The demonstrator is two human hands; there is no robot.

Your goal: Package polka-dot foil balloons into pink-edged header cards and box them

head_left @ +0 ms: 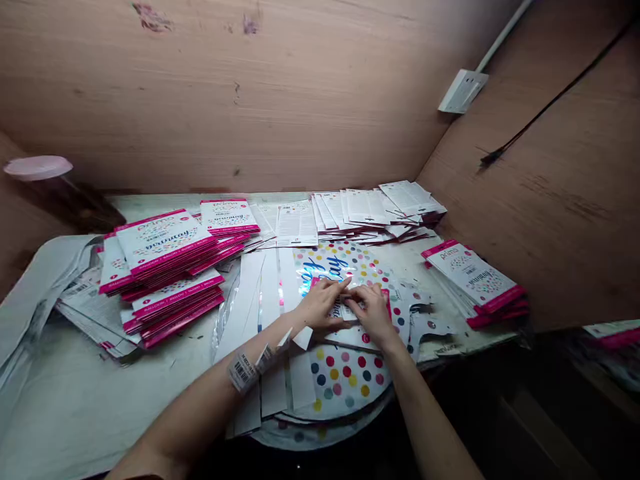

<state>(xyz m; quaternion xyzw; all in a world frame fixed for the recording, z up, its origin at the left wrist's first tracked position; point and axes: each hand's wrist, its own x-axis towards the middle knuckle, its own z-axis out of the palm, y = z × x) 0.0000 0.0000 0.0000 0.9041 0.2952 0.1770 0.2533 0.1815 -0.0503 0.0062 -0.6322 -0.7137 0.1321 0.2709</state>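
Note:
In the head view, a pink-and-white printed packet point(350, 312) lies under my two hands, largely covered by them. My left hand point(324, 305) grips it from the left, thumb and forefinger around its middle. From the right, my right hand point(373, 312) is closed at the packet, fingertips bent inward close to the left fingers. Whether a small piece sits between the fingertips is hidden. Beneath is a pile of round foil balloons point(345, 380) with coloured dots and blue lettering. Barcode stickers point(243, 372) cling to my left forearm.
Pink-edged packets point(165, 243) are piled on the left, more packets point(367, 207) along the back, another stack point(470, 277) at right. White card strips point(274, 320) overlap the balloons' left side. A pink-lidded jar point(39, 168) stands far left; wooden panels point(240, 100) enclose the table.

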